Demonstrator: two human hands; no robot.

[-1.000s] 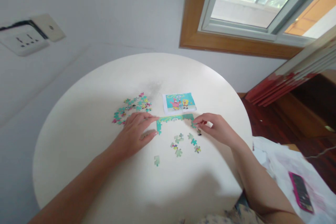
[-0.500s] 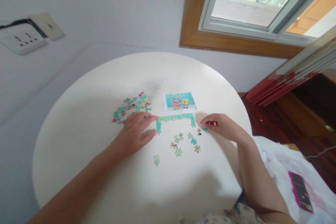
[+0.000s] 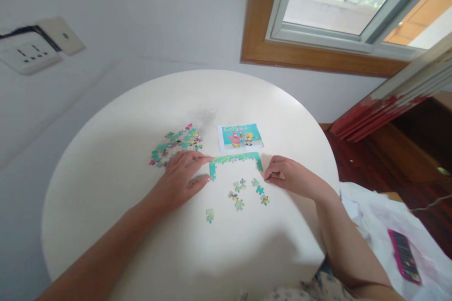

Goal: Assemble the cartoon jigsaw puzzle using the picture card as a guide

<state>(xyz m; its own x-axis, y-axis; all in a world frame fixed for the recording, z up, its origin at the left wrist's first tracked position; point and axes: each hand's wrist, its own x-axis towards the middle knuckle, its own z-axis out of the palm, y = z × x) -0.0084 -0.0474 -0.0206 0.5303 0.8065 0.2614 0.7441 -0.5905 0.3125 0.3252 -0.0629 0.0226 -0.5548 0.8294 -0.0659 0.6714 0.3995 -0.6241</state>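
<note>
A partly joined jigsaw border, teal with yellow-green patterning, forms a top row with a short strip down each side. My left hand lies at its left end, fingers apart, index fingertip at the upper corner and thumb by the left strip. Just beyond the right strip, my right hand is closed in a pinch low over the table; the fingers cover the jigsaw piece there. Below the border lie several loose pieces, among them a teal piece, a pale green piece and a multicoloured piece.
A picture card with cartoon figures lies behind the border. To its left is a pile of loose pieces. One pale piece sits apart on the round white table. A pink-edged phone rests on white plastic at right.
My right hand has shifted slightly left and down towards the border's right strip. Its fingers now cover the small pieces that showed beside them. My left hand stays in place.
</note>
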